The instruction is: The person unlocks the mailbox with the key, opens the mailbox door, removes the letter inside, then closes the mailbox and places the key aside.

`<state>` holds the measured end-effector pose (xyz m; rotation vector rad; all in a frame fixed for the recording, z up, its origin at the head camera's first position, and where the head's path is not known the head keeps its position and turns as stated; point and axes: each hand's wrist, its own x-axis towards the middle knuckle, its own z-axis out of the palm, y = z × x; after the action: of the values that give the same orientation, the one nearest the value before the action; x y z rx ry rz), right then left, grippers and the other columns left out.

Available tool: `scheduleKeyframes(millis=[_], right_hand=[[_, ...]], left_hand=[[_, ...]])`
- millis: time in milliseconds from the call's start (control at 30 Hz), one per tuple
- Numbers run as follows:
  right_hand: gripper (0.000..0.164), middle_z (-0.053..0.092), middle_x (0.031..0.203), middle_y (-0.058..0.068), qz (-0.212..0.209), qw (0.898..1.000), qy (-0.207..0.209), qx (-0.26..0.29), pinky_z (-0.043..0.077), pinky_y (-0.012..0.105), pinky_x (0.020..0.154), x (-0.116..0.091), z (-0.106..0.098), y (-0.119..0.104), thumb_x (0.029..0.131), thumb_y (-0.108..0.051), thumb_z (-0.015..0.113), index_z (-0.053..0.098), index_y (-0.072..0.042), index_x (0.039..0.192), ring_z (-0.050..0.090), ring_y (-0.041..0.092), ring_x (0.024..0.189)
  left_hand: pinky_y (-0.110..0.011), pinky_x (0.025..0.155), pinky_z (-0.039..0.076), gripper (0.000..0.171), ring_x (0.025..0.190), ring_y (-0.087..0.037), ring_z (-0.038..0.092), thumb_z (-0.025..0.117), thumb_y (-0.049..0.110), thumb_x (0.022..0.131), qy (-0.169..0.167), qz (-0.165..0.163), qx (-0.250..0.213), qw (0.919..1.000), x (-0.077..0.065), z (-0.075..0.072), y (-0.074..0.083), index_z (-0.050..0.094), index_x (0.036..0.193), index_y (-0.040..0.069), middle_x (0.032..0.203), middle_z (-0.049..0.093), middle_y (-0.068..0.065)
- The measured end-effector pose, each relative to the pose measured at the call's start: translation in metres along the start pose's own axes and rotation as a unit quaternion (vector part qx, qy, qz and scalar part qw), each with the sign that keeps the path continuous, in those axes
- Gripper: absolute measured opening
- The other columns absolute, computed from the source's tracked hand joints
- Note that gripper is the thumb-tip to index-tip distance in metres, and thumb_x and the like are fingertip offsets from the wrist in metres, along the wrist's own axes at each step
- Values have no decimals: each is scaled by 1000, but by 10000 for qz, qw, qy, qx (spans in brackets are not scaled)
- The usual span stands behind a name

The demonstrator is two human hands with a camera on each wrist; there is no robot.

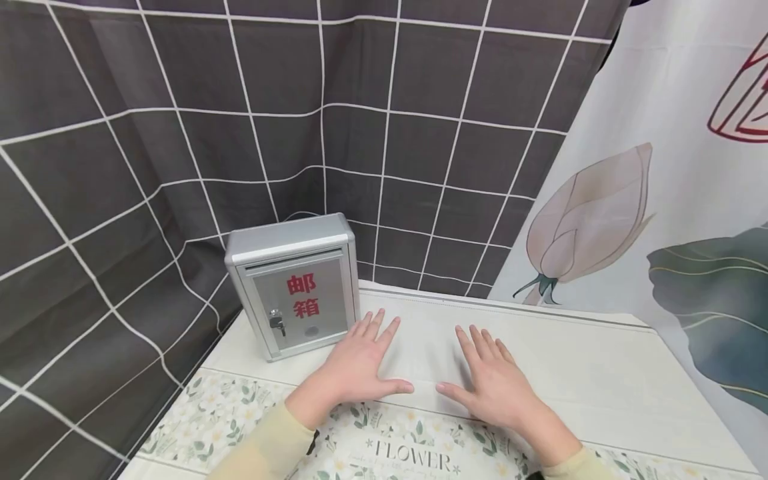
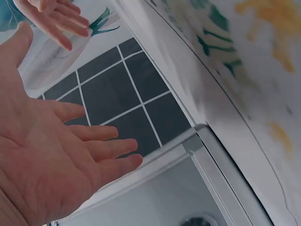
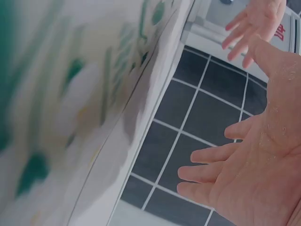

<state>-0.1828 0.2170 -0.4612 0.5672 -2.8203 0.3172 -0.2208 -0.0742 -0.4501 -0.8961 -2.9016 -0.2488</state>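
Observation:
Both hands hover palm-down over the table, fingers spread and holding nothing. In the head view the left hand [image 1: 359,365] is nearest the grey metal mailbox [image 1: 294,287], its fingers overlapping the box's lower right corner. Red characters mark the mailbox's front panel; a slot runs along the top, and a key [image 1: 277,323] sits in the lock at the left. The right hand [image 1: 495,387] is to the right of the left one, thumbs pointing at each other across a gap. Bare palms and straight fingers show in the left wrist view [image 2: 61,155] and right wrist view [image 3: 254,165].
A white cloth with a floral band and the word FLOWER covers the table [image 1: 576,360]. Behind hangs a dark curtain [image 1: 420,147] with a white grid. On the right is a white curtain [image 1: 600,267] printed with a pink bud and a green leaf.

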Motion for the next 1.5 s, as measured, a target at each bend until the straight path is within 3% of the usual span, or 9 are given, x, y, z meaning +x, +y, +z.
scheduleKeyframes(millis=[133,333,533,900,1200,1333,1500], right_hand=[[105,30,161,29,-42,9998,-14,176,29,64,118,8,2,-8,90,-79,52,26,-6,162,31,48,147],[103,38,158,27,-231,9990,138,358,35,62,116,25,9,-19,92,-75,54,28,-3,161,39,45,144],[99,45,154,24,-313,9981,243,481,40,54,115,41,17,-27,94,-69,58,30,0,159,46,41,140],[95,45,156,20,-305,9969,81,716,39,51,116,68,21,-41,97,-70,51,28,-3,161,46,37,141],[92,45,156,18,-276,9959,-46,855,39,50,117,91,27,-53,98,-68,50,27,-5,161,46,36,141],[92,45,156,18,-316,9955,-132,888,38,50,117,100,29,-58,98,-68,50,27,-5,161,46,36,141],[92,46,156,18,-344,9946,-229,951,38,49,117,112,33,-67,98,-68,50,27,-4,161,46,36,141]], left_hand=[[-52,124,24,114,156,-32,15,43,92,82,147,-64,-67,9998,-6,-3,-6,16,166,19,170,15,-14],[-51,120,33,117,151,-31,31,34,96,80,341,-417,-167,9984,-17,-5,-19,22,165,16,167,28,-10],[-54,110,46,113,144,-29,43,41,93,81,583,-751,-263,9951,-31,-8,-33,30,162,15,161,41,-6],[-57,104,50,111,139,-30,48,37,93,82,625,-1155,-344,9907,-49,-15,-59,37,159,14,154,50,-8],[-60,108,45,99,136,-39,51,51,83,87,722,-1409,-376,9867,-72,-19,-81,45,154,9,148,55,-15],[-60,104,48,91,132,-40,55,59,76,88,721,-1520,-296,9853,-80,-19,-89,51,150,9,143,60,-15],[-59,98,52,87,126,-39,59,59,76,89,744,-1612,-264,9838,-90,-22,-99,58,143,8,136,65,-13]])
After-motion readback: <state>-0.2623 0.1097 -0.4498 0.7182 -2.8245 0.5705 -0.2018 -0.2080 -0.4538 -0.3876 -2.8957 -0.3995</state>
